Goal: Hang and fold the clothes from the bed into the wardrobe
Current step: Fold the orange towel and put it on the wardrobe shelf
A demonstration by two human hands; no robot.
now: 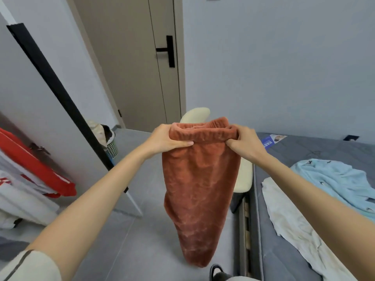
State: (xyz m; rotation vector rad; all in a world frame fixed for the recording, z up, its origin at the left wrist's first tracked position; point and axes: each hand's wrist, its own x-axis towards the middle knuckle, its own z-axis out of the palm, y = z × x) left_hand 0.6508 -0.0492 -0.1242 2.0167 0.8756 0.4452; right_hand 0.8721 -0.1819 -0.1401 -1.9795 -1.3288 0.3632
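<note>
Rust-orange fleece trousers (200,189), qty 1, hang in mid-air at ctr frame over the grey floor (125,230), between wardrobe (24,136) and bed (304,153), touching neither. Elastic waistband is uppermost, and the legs lie together and drop straight down.

Left hand (170,138) grasps the waistband's left end, thumb laid across the front of the fabric. Right hand (246,142) grasps the right end, fingers curled into the cloth. Both forearms are bare and outstretched. A cream sleeve (30,266) shows at lower left.

Bed, right side: grey mattress w/ 2 garments lying loose.
- Light blue garment (341,179), w/ small dark marks.
- White garment (290,216), touching the blue one's near edge.
- Also 1 blue leaflet (269,140) near the far end, print too small to read.

Wardrobe, left side: white door (40,82) stands open, w/ 1 black strip (60,94) along its edge.
- Inside, 1 red garment (36,165) w/ white markings, not legible.
- White garments (18,191) below it, count unclear.

Other items:
- Cream chair (243,175), qty 1, behind the trousers and partly hidden.
- Green mesh basket (111,148), qty 1, by the wardrobe door.
- Beige room door (138,57), closed, w/ 1 black handle (168,50).
- Dark shoe (217,270), qty 1, at bottom edge.
</note>
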